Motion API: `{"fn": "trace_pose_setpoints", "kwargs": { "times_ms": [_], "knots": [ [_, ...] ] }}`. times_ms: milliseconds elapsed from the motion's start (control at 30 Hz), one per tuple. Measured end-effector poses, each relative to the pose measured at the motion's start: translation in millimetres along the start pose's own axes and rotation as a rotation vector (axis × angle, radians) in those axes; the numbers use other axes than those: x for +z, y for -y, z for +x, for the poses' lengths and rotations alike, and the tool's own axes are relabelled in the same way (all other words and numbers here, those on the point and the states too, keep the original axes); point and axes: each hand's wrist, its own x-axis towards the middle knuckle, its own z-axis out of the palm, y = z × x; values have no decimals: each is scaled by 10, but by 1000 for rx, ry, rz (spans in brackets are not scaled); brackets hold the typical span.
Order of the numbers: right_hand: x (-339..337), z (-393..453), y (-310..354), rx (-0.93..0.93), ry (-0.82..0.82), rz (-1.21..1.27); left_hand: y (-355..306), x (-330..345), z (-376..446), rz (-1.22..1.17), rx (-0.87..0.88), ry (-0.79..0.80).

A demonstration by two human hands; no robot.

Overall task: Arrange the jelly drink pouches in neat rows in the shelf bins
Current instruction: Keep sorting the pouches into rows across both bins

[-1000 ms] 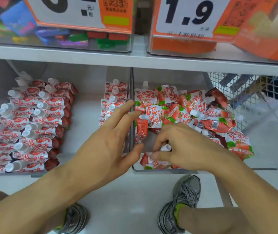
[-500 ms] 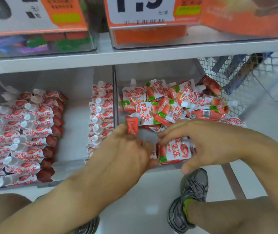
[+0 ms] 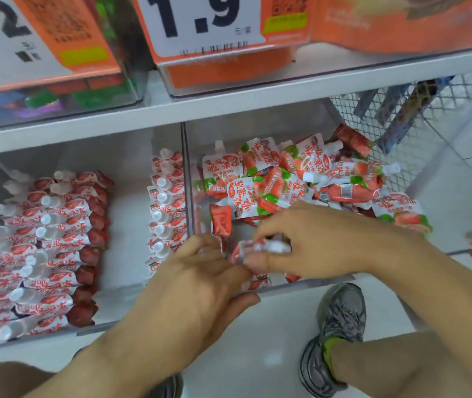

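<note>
Head view: right hand (image 3: 312,242) pinches pouch (image 3: 257,249) at bin (image 3: 309,285) six o'clock; left hand (image 3: 197,280) curled alongside, hold unclear. Lay pouch flat, cap aligned.

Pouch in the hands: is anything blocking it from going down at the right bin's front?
Nothing visible. The pouch, held by the left hand and right hand, hangs over the bin's bare front floor; the loose pile lies farther back.

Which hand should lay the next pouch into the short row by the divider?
Left, probably. The left hand sits at the front of the divider, beside the short row. The right hand already pinches a pouch in the messy bin and would have to cross over.
</note>
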Motion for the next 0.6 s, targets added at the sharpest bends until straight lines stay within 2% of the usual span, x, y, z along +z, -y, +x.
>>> {"fn": "trace_pose_setpoints", "kwargs": {
  "times_ms": [67, 167, 233, 267, 333, 367, 500, 600],
  "knots": [
    [-33, -6, 6, 2, 162, 52, -9, -21, -57, -82, -40, -105],
    [-117, -41, 31, 74, 264, 90, -35, -64, -157, -93, -222, -217],
    [-103, 30, 9, 95, 202, 57, -40, -65, -218, -237, -397, -224],
    [-75, 103, -8, 93, 117, 55, -40, -51, -242, -312, -452, -220],
    [-18, 271, -5, 67, -47, 76, -22, -10, -276, -385, -486, -235],
    [6, 355, 1, 41, -78, 48, -14, 4, -286, -419, -493, -251],
    [61, 633, -22, 19, -22, -142, 18, -18, -264, -469, -511, -277],
    [22, 706, -29, -47, -119, -176, 23, -54, -253, -455, -512, -262]
  ]
}}
